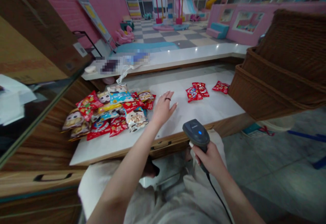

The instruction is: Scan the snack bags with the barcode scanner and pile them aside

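Observation:
My left hand hovers over the white counter with fingers stretched out and holds nothing; a ring shows on one finger. It is just right of a heap of several snack packets, mostly red, with some blue and white ones. My right hand grips a dark grey barcode scanner with a blue light on top; its cable runs down past my wrist. Three red packets lie apart on the counter's right side.
Stacked brown wicker baskets stand at the counter's right end. A cardboard box sits up on the left above a glass panel. Wooden drawers lie below the counter. A raised white ledge runs behind, with a play area beyond.

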{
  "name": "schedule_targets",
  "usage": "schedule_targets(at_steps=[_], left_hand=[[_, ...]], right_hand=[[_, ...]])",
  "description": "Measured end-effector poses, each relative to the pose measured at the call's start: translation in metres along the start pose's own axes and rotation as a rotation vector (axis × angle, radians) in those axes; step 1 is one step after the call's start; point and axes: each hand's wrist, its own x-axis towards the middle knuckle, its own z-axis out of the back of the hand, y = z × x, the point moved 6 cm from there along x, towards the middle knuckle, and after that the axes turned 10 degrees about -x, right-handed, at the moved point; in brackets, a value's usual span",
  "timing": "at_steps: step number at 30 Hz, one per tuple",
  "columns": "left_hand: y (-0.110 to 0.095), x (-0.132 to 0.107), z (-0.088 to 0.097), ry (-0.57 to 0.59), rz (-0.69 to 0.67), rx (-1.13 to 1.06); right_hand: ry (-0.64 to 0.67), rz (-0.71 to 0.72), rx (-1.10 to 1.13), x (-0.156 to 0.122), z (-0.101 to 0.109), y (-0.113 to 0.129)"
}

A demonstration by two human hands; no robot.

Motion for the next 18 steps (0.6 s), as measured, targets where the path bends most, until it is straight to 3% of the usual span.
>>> schedule_targets(at_steps=[4,6,9,13,15,18], left_hand=[[-0.018,0.028,-0.087,0.116,0.016,-0.112],[-0.023,0.046,-0.116,0.135,0.033,-0.127],[-0.025,0.07,-0.146,0.18,0.079,-0.101],[-0.018,0.082,-0.162,0.247,0.148,-0.118],[-0.016,0.08,-0.157,0.203,0.155,-0.218],[-0.014,0.066,-0.132,0.042,0.173,-0.544]], right_hand=[[-0.05,0.0,-0.011,0.003,0.016,-0.006],[-0.066,-0.018,-0.009,0.004,0.024,-0.01],[-0.072,-0.042,-0.005,0.004,0.031,-0.015],[-0.09,-0.04,-0.005,0.002,0.037,-0.019],[-0.094,-0.034,-0.008,0.002,0.038,-0.019],[-0.091,-0.022,-0.008,0.001,0.036,-0.018]])
